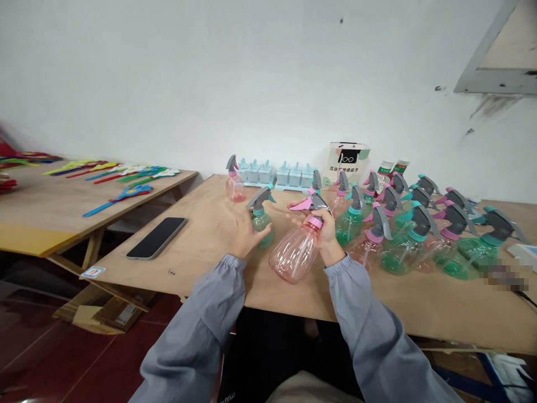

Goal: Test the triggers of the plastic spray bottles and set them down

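Pink and see-through, the pink spray bottle (296, 252) is held tilted over the near edge of the plywood tabletop (201, 246), its round base towards the person and its grey-and-pink trigger head pointing away and to the left. The right hand (325, 229) has its fingers clamped round the bottle's neck, just under the pink collar. The left hand (245, 232) is empty, with its fingers spread apart, just beside a green spray bottle (262, 221) that stands upright on the tabletop; whether the fingertips touch it cannot be told. Both arms wear grey sleeves with gathered cuffs. To the right stands a crowd of spray bottles (415, 235), green and pink, packed close together with their grey triggers pointing various ways. A lone pink bottle (235, 184) stands near the far edge, next to pale blue ice-lolly moulds (277, 174) set against the white wall, and a white carton (347, 159) with black print stands behind the crowd. A dark phone (156, 238) lies flat near the left edge of the tabletop, well apart from the hands. A second table (42, 207) to the left carries bright plastic hand clappers (121, 196). Flattened cardboard (104, 310) lies on the dark red floor beneath.
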A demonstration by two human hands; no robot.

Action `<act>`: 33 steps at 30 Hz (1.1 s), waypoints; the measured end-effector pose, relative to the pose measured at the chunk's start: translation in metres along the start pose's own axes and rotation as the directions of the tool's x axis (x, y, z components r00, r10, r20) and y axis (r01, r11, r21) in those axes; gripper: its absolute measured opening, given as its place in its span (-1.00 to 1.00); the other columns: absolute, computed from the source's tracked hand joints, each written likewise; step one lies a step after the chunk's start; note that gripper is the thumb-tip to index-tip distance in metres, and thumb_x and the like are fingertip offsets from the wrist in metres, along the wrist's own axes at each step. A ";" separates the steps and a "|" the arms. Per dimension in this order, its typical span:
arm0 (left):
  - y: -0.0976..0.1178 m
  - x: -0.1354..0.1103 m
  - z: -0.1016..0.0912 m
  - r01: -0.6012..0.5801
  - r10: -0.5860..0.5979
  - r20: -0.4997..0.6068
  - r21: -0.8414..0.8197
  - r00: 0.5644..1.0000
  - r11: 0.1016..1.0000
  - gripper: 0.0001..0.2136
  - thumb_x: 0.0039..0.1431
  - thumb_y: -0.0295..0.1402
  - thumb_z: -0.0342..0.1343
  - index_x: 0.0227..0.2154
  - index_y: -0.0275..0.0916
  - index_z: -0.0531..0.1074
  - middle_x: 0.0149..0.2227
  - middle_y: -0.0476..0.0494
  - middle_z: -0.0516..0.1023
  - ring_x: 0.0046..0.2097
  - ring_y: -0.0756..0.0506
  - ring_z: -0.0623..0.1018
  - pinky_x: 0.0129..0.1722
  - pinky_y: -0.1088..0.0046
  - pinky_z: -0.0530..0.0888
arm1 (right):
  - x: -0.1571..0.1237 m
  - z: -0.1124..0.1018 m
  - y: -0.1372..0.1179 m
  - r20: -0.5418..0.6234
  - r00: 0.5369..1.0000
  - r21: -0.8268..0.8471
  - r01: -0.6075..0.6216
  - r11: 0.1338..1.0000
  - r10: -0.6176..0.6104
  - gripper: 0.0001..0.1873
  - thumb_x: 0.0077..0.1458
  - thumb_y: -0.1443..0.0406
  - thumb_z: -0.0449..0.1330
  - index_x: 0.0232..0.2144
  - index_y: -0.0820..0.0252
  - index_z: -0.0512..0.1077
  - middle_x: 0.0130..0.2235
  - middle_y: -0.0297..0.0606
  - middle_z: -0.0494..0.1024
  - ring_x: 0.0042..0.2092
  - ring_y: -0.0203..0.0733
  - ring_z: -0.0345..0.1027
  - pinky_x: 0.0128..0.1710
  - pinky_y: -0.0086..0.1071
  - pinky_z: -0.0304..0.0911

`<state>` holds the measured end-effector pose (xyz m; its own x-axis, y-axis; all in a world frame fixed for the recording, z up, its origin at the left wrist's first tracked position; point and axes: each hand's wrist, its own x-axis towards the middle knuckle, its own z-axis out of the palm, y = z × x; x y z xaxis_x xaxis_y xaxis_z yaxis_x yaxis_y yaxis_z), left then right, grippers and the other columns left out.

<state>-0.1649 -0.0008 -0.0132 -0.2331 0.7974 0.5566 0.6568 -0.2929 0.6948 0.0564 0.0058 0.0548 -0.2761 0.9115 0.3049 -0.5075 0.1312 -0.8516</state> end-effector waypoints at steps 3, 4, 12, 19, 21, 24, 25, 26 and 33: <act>0.002 -0.007 0.000 -0.042 0.043 -0.009 0.114 0.999 0.993 -0.35 0.03 -0.05 0.37 0.10 -0.18 0.25 0.08 -0.30 0.49 0.22 -0.36 0.47 0.24 0.08 0.36 | 0.000 0.001 0.001 -0.037 0.999 0.004 0.020 1.000 -0.020 -0.84 -0.27 0.15 0.17 -0.67 0.03 0.26 -0.68 -0.31 0.36 -0.17 0.14 0.60 -0.18 -0.03 0.55; 0.001 -0.008 -0.001 -0.061 0.063 -0.013 0.151 0.998 0.987 -0.35 0.03 -0.02 0.35 0.10 -0.18 0.26 0.07 -0.31 0.50 0.20 -0.36 0.49 0.22 0.07 0.38 | 0.000 0.002 0.001 -0.037 0.999 0.018 0.013 1.000 -0.012 -0.83 -0.28 0.16 0.17 -0.68 0.02 0.25 -0.69 -0.32 0.34 -0.17 0.14 0.60 -0.18 -0.03 0.55; -0.003 -0.008 -0.008 -0.214 0.232 -0.020 0.321 0.972 0.923 -0.46 0.16 0.04 0.19 0.06 -0.22 0.34 -0.03 -0.34 0.62 0.05 -0.36 0.61 0.11 0.05 0.48 | -0.004 0.010 0.000 -0.020 1.000 0.163 -0.017 0.987 0.021 -0.84 -0.37 0.23 0.13 -0.57 0.06 0.30 -0.59 -0.35 0.41 -0.32 -0.02 0.56 -0.33 -0.21 0.54; -0.005 -0.010 -0.006 -0.203 0.221 -0.013 0.346 0.975 0.916 -0.47 0.18 0.04 0.16 0.07 -0.22 0.36 0.00 -0.33 0.61 0.09 -0.36 0.59 0.15 0.05 0.45 | -0.004 0.014 0.001 0.017 0.997 0.099 -0.077 0.992 0.076 -0.86 -0.39 0.21 0.10 -0.61 0.04 0.25 -0.58 -0.29 0.43 -0.28 0.01 0.53 -0.38 -0.23 0.48; -0.005 -0.010 -0.006 -0.201 0.218 -0.010 0.354 0.976 0.914 -0.47 0.17 0.04 0.17 0.07 -0.22 0.37 0.00 -0.33 0.61 0.10 -0.36 0.59 0.17 0.05 0.43 | -0.003 0.013 0.001 -0.010 0.999 0.088 -0.033 0.996 0.034 -0.87 -0.39 0.21 0.09 -0.62 0.04 0.27 -0.58 -0.28 0.42 -0.28 0.00 0.53 -0.35 -0.22 0.48; -0.006 -0.009 -0.006 -0.203 0.217 -0.001 0.349 0.976 0.915 -0.48 0.18 0.03 0.16 0.07 -0.21 0.37 0.03 -0.32 0.60 0.11 -0.35 0.58 0.19 0.04 0.41 | -0.002 0.010 0.002 -0.024 1.000 0.070 0.018 0.997 -0.016 -0.82 -0.41 0.21 0.07 -0.59 0.07 0.34 -0.56 -0.28 0.43 -0.30 -0.01 0.53 -0.36 -0.21 0.49; -0.007 -0.009 -0.006 -0.204 0.217 0.003 0.345 0.976 0.916 -0.48 0.18 0.03 0.16 0.07 -0.21 0.37 0.03 -0.31 0.60 0.11 -0.35 0.57 0.20 0.03 0.41 | -0.001 0.009 0.003 -0.023 1.000 0.064 0.007 0.998 -0.005 -0.82 -0.40 0.21 0.07 -0.59 0.07 0.34 -0.56 -0.28 0.43 -0.30 -0.01 0.53 -0.38 -0.22 0.49; -0.007 -0.008 -0.006 -0.205 0.216 0.005 0.339 0.976 0.918 -0.48 0.18 0.03 0.15 0.07 -0.21 0.36 0.04 -0.31 0.60 0.11 -0.35 0.57 0.20 0.03 0.41 | 0.000 0.009 0.004 -0.021 1.000 0.059 -0.018 0.998 0.020 -0.84 -0.40 0.21 0.08 -0.60 0.07 0.33 -0.56 -0.28 0.44 -0.31 -0.01 0.53 -0.39 -0.23 0.48; -0.007 -0.009 -0.005 -0.203 0.214 0.003 0.330 0.977 0.922 -0.48 0.18 0.04 0.16 0.06 -0.21 0.36 0.03 -0.33 0.60 0.11 -0.36 0.57 0.22 0.01 0.39 | 0.003 0.002 0.009 -0.082 0.997 0.101 -0.005 0.995 0.013 -0.81 -0.39 0.25 0.11 -0.56 0.11 0.38 -0.54 -0.28 0.50 -0.38 -0.10 0.51 -0.52 -0.37 0.39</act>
<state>-0.1711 -0.0084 -0.0204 -0.0850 0.7177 0.6911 0.8896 -0.2577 0.3771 0.0489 0.0092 0.0488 -0.2148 0.9420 0.2577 -0.5864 0.0867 -0.8054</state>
